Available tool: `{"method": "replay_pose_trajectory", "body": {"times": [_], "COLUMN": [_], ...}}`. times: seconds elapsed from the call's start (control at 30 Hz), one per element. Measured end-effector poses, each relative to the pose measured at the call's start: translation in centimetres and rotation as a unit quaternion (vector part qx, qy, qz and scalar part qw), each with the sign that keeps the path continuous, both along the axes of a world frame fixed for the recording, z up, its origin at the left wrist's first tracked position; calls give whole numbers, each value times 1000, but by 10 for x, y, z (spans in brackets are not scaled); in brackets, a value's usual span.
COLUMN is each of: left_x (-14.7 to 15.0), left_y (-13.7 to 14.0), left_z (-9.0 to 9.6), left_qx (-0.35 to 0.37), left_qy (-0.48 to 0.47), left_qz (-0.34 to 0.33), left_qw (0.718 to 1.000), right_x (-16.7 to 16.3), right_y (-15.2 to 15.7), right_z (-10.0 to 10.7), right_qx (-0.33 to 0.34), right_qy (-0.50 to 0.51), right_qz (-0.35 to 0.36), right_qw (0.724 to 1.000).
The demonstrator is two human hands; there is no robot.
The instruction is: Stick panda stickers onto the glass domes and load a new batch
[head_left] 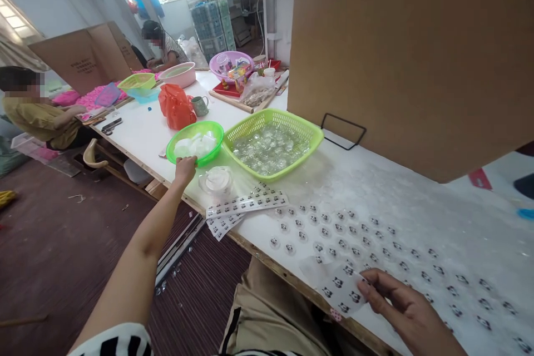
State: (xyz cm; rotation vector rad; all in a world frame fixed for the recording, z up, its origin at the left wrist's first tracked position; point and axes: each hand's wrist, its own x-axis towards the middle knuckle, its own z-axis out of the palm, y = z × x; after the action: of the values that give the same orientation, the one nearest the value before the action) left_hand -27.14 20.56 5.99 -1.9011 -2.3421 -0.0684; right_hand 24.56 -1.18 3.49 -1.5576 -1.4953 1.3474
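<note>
My left hand (186, 171) is closed at the near rim of a round green bowl (170, 151), which holds white translucent pieces (197, 144). Between the thumb and fingers of my right hand (398, 303) is a small sheet of panda stickers (342, 288), low over the table's front edge. Several clear discs with panda pictures (352, 230) lie in rows on the white table (359, 178). Strips of panda stickers (250, 204) lie near the front edge, beside a clear round container (217, 181) with something white inside.
A yellow-green basket (302, 147) holds many clear round pieces. A large cardboard sheet (400, 61) stands at the right behind a black wire frame (344, 130). A red plastic bag (177, 107) and a mug (200, 105) stand farther left. Two people (37, 114) sit along the far side.
</note>
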Motion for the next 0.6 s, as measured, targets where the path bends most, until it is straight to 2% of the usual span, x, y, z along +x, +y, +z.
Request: {"method": "replay_pose_trajectory", "body": {"times": [0.13,0.23,0.3,0.33,0.37,0.4,0.47,0.5,0.53,0.57,0.6], "left_x": [6,14,28,40,57,78,130,159,188,214,238], "left_y": [-7,-24,-45,-59,-75,-92,-129,-145,-159,-170,-178], "left_z": [9,28,41,47,52,55,55,52,47,41,35], "left_qx": [61,156,235,295,399,468,517,456,337,205,92], "left_qy": [-43,-81,-103,-116,-156,-193,-271,-332,-397,-458,-514], "left_qz": [-21,-14,1,7,-3,-26,-91,-140,-192,-229,-250], "left_qw": [997,984,966,948,904,862,807,814,832,834,815], "right_x": [-6,-8,-9,-10,-11,-12,-17,-21,-24,-27,-30], "right_y": [2,6,10,13,15,17,20,21,21,20,19], "right_z": [8,13,14,14,14,14,15,16,19,21,24], "right_qx": [-17,-15,-6,-2,1,2,3,3,3,4,4], "right_qy": [23,61,83,93,103,113,132,141,150,158,166], "right_qz": [14,-16,-31,-35,-35,-35,-28,-22,-17,-11,-5], "right_qw": [999,998,996,995,994,993,991,990,989,987,986]}}
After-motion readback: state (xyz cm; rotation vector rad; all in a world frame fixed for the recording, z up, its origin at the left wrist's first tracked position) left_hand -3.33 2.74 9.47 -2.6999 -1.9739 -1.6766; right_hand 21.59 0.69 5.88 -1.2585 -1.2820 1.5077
